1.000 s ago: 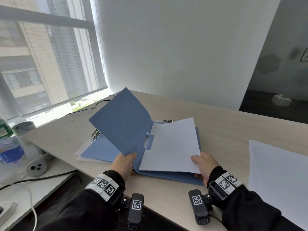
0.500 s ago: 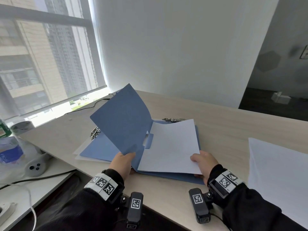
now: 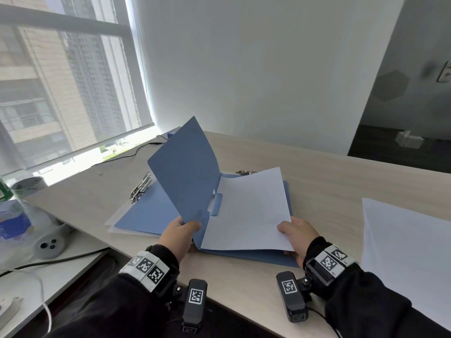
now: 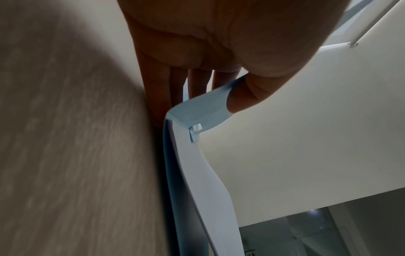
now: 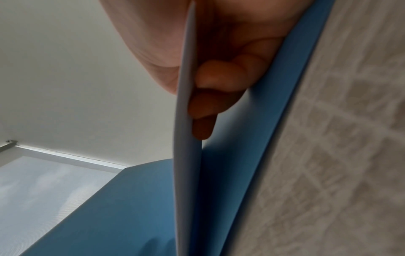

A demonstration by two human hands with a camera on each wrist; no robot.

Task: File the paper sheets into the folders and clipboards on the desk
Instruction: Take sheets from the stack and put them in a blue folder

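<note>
Nearest to us, our left hand (image 3: 179,234) holds the raised front cover (image 3: 185,172) of the blue folder (image 3: 246,256) by its near corner; the left wrist view shows the thumb (image 4: 241,98) on one face of the cover and the fingers behind it, so that grip is closed on the cover. Our right hand (image 3: 299,234) pinches the near right corner of a white paper sheet (image 3: 249,211); from the right wrist we see the thumb on the upper face and curled fingers (image 5: 219,78) under it, just above the folder's back panel. The sheet reaches away from that grip, up and to the left, over the folder's open inside, its far edge lifted and its left edge near the fold and a small blue tab (image 3: 217,203). The folder lies on the tabletop (image 3: 341,181), close to its near edge. To the left, partly under the folder, lies a second blue board with white sheets beneath it and a metal clip (image 3: 141,185) at its far end. Another metal clip (image 3: 245,172) shows beyond the held sheet. A stack of white sheets (image 3: 402,245) lies well apart to the right.
</note>
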